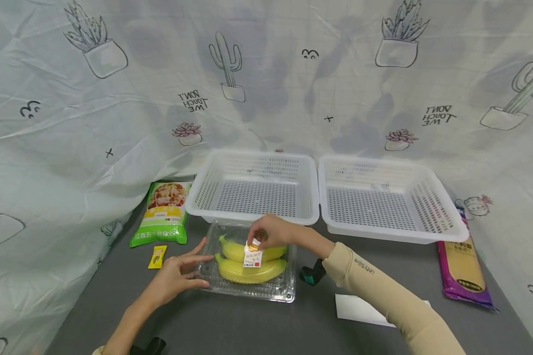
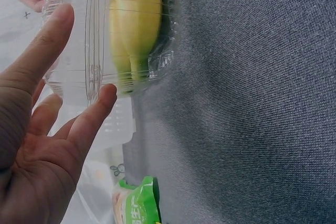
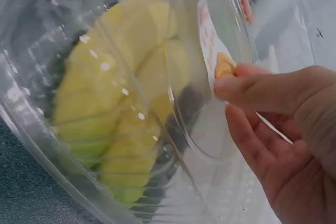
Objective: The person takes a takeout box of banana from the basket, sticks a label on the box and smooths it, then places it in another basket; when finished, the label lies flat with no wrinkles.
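A clear plastic clamshell box stands closed on the grey table, and yellow bananas show through its lid. My right hand is over the lid and pinches the upper end of a small white label between thumb and finger. The label carries an orange picture and print; its lower part lies against or just above the lid, I cannot tell which. With fingers spread and fairly straight, my left hand touches the left side of the box. In the left wrist view, thumb and fingertips lie along the box's rim.
Two white perforated baskets stand side by side behind the box. To the left are a green food bag and a small yellow packet. A purple package lies far right; white paper lies partly under the right forearm.
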Motion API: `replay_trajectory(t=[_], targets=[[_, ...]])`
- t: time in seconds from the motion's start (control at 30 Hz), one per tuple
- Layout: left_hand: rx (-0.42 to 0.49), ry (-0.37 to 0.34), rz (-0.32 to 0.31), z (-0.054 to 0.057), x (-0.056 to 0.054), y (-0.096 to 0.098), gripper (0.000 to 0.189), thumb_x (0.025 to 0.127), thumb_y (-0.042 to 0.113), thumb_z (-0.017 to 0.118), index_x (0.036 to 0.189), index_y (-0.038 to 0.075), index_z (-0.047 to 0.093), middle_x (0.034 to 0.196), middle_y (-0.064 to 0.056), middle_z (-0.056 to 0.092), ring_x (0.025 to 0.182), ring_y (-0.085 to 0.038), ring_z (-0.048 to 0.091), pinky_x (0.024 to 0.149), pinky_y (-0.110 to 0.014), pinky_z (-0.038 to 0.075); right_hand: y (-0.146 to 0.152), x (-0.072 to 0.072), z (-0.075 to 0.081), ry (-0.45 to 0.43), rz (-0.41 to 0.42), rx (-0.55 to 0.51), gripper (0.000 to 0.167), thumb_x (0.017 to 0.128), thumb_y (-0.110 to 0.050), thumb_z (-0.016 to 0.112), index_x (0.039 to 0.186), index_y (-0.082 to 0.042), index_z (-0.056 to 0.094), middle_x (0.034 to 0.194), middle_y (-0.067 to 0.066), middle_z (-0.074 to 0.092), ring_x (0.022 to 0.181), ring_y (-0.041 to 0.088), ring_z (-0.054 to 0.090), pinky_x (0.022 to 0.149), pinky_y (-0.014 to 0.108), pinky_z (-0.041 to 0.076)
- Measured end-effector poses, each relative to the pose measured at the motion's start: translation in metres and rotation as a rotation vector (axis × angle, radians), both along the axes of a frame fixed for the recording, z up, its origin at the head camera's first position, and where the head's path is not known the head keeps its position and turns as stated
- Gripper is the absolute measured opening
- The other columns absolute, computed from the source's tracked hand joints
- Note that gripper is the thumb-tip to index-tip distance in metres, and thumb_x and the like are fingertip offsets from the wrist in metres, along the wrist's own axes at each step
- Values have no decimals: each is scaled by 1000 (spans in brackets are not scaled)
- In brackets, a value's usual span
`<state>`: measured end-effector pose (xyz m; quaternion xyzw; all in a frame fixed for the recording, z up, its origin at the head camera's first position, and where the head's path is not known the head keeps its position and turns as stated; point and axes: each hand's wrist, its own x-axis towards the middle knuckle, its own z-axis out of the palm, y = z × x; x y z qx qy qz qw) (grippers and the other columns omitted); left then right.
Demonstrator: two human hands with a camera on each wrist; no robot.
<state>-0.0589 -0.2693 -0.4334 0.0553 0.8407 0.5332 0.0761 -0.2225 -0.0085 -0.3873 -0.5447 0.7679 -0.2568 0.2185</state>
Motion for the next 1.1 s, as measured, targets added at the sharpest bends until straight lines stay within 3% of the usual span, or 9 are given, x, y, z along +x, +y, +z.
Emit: replay_trajectory(t=[0.1,0.17,0.4,0.5,0.8,1.1], targets=[[-1,-1,3,0,0,0,64,71,15,83,129,1,59,156,-9,20,127,-40,44,90,-36,50,2,6,1,70,-40,-29,29,81,1,75,109,-1,69,111,10,63,88,19,60,74,18,51],[2,-5,3,0,0,0,64,71,15,83,130,1,59,157,-9,20,128,-41,42,91,-37,50,3,10,0,45,-95,-93,34,81,3,74,114,2,67,119,14,60,94,23,61,77,20,52],[6,-6,6,0,1,0,64,71,15,83,129,1,59,156,-10,19,127,-41,44,90,-37,50,8,24,-23,-364,-307,-396,31,92,2,61,121,11,57,118,27,60,107,34,62,86,25,52],[3,3,1,0,0,0,64,71,15,83,129,1,59,156,-11,20,127,-40,45,90,-36,50,8,30,-28,-445,-348,-434,31,94,1,58,122,14,55,119,30,59,109,35,61,86,25,52],[-7,15,-8,1,0,0,64,72,16,82,129,2,60,156,-10,20,129,-39,42,89,-37,51,8,42,-31,-468,-366,-478,29,93,8,55,120,17,54,118,32,58,109,37,60,87,25,52],[7,15,-16,-1,0,0,64,72,16,82,130,1,59,157,-10,19,130,-38,40,90,-36,50,9,54,-32,-472,-357,-437,28,95,2,55,121,13,56,117,27,60,109,34,61,86,23,51]])
